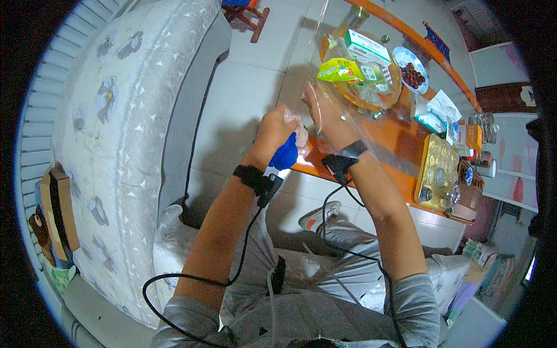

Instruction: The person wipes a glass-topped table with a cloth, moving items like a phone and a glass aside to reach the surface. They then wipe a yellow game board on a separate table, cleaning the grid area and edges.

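My left hand (275, 130) is closed around a pale pink fluffy cloth (299, 130), at the table's near edge. A blue textured cloth (285, 153) hangs below that hand, against the pink one. My right hand (324, 106) is just to the right, apart from the left, with its fingers pointing away from me. Clear plastic film (321, 93) lies over or around this hand and reaches back along the forearm; whether the fingers grip it cannot be told. Both wrists wear black straps with cables.
The orange glass-topped table (391, 130) bears a basket (348, 98) of packets and a box, a bowl of dark red fruit (411, 71), a tissue pack (431, 115) and a yellow tray of glasses (428, 174). A sofa with a floral cover (109, 130) stands left. Cables cross my lap.
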`<move>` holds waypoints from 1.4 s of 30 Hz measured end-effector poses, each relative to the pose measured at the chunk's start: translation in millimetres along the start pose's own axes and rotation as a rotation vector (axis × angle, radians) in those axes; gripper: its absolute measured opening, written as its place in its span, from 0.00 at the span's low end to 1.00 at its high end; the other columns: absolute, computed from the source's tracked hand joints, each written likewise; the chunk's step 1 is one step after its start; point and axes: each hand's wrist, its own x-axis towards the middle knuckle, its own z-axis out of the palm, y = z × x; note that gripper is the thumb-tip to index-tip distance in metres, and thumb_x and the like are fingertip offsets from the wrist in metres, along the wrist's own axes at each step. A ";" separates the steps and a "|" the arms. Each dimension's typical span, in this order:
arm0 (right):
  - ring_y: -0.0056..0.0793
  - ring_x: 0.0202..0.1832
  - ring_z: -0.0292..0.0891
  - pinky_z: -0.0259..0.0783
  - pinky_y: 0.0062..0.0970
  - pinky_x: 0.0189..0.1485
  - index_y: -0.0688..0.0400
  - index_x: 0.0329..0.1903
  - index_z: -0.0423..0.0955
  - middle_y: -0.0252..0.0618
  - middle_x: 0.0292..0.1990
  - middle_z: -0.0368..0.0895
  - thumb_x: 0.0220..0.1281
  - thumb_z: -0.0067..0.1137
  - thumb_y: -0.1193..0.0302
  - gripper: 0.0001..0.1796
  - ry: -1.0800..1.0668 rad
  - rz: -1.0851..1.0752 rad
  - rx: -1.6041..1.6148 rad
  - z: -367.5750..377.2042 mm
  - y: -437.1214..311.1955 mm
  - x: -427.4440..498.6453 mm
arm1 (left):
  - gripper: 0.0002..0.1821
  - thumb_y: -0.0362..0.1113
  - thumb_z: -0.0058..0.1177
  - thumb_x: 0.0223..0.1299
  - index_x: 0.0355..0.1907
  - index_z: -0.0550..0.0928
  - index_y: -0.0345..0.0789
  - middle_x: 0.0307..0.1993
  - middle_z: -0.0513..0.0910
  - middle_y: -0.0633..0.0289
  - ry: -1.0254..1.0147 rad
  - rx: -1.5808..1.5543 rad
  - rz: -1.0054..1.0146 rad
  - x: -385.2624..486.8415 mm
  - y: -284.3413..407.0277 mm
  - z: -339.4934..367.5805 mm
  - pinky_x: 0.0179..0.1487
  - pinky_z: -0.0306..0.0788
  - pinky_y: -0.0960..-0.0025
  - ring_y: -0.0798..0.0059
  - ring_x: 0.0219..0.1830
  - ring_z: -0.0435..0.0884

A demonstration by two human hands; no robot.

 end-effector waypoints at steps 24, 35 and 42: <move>0.55 0.38 0.74 0.69 0.45 0.41 0.63 0.40 0.71 0.55 0.34 0.78 0.61 0.55 0.69 0.10 0.086 0.162 0.100 1.2 24.5 -20.1 | 0.17 0.43 0.62 0.49 0.33 0.76 0.31 0.31 0.79 0.46 -0.050 0.241 0.195 43.1 -11.6 1.8 0.42 0.73 0.58 0.49 0.37 0.80; 0.56 0.41 0.75 0.71 0.43 0.42 0.60 0.45 0.72 0.56 0.37 0.79 0.61 0.51 0.71 0.11 0.151 0.220 0.145 -6.0 15.1 -20.6 | 0.18 0.43 0.60 0.51 0.37 0.77 0.31 0.34 0.79 0.44 -0.201 0.289 0.193 38.2 -4.3 -9.9 0.43 0.72 0.55 0.48 0.39 0.79; 0.52 0.40 0.76 0.71 0.43 0.41 0.57 0.46 0.74 0.54 0.36 0.78 0.61 0.48 0.75 0.11 0.133 0.148 -0.107 25.0 16.5 -1.4 | 0.15 0.41 0.59 0.51 0.34 0.79 0.31 0.33 0.80 0.49 0.044 0.361 0.372 -19.4 -36.8 -25.5 0.43 0.74 0.58 0.52 0.36 0.80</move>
